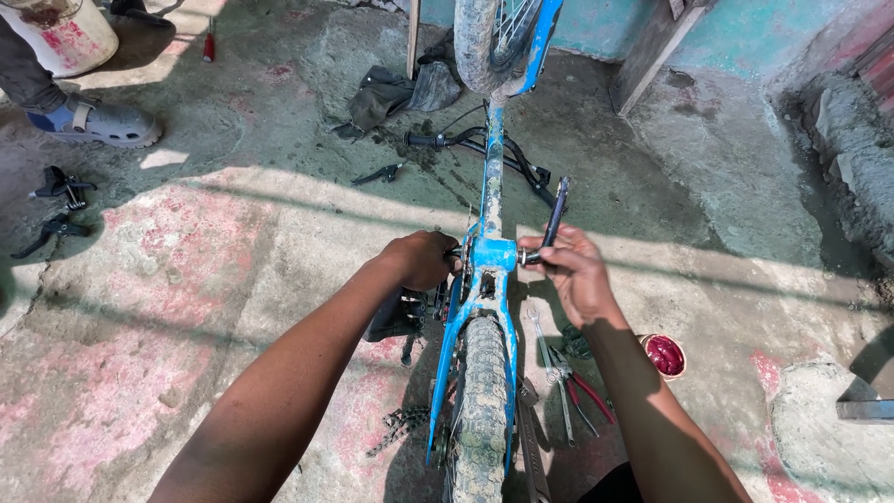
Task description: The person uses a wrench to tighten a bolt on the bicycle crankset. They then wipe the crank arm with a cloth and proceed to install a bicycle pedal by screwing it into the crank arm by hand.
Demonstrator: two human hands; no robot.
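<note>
A blue bicycle frame (491,200) stands upside down on the concrete, with a muddy tyre (480,410) nearest me. My left hand (421,260) is closed on the left end of the bottom bracket, where a black pedal and crank (399,315) hang just below. My right hand (570,264) grips the right crank arm (555,212), a dark bar pointing up and away. The axle between my hands is mostly hidden by the blue shell (494,253).
A wrench and red-handled pliers (570,380) lie right of the tyre, beside a small tub of red grease (664,355). A loose chain (399,427) lies to the left. Black handlebars (484,147), brake levers (58,200), a rag (391,93), another person's sandalled foot (93,121) and a white bucket (65,37) lie farther off.
</note>
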